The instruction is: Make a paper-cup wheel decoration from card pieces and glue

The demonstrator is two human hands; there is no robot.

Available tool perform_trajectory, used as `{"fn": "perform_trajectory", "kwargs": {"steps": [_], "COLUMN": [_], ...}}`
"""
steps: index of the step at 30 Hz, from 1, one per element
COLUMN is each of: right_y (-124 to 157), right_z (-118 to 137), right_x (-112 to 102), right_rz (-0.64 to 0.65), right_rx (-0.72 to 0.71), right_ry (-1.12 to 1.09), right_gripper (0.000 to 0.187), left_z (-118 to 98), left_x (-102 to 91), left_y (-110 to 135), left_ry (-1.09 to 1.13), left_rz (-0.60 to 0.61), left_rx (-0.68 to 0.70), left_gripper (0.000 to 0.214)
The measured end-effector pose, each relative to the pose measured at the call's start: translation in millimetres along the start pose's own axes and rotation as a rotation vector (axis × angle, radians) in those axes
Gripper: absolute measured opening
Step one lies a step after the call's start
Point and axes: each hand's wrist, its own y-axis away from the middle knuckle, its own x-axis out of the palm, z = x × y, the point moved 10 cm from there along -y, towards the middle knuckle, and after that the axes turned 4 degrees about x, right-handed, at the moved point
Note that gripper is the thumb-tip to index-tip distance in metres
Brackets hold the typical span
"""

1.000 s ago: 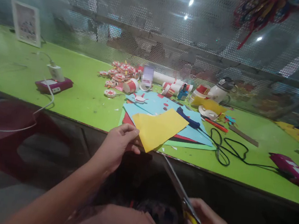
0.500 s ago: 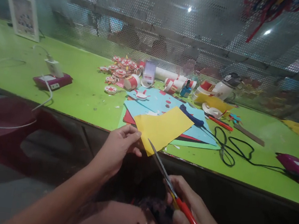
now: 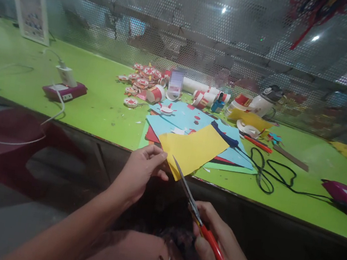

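My left hand (image 3: 145,167) pinches the near left edge of a sheet of yellow paper (image 3: 194,150) between thumb and fingers. The sheet is held up at the table's front edge, over a stack of coloured paper. Closed round the red handles of a pair of scissors (image 3: 193,206) is my right hand (image 3: 213,234). One blade lies over the sheet's near corner, its tip a little right of my left thumb; the other blade is hard to make out. Behind the sheet are light blue paper (image 3: 161,124) and a dark blue glue gun (image 3: 224,135) with a black cord.
Paper cups (image 3: 155,94), red-and-white paper discs (image 3: 149,73) and a phone (image 3: 175,83) stand at the back of the green table (image 3: 100,102). Purple power sockets (image 3: 65,91) sit at left and right. A dark red stool (image 3: 7,137) is at lower left.
The view has shifted slightly, so the table things appear a little to the right. Both hands keep their grip on paper and scissors; the blade tip lies slightly nearer my left thumb.
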Motion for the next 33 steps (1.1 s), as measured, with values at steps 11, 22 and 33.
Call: {"fn": "perform_trajectory", "kwargs": {"steps": [11,22,33], "right_y": [-2,-1,-8], "right_z": [2,-15,-15], "right_x": [-1,-2,-2], "right_rz": [-0.020,-0.161,-0.180], "right_rx": [-0.060,-0.025,-0.015], "right_ry": [0.022,0.064,0.063], "right_gripper": [0.032,0.032,0.035], "left_z": [2,1,9], "left_x": [-1.4,-2.0,2.9], "left_y": [-1,0,4], "left_ry": [-0.005,-0.011,-0.013], "left_rz": [0.006,-0.014,0.022], "left_rx": [-0.010,-0.030,-0.066], "left_gripper": [0.014,0.013,0.015]}}
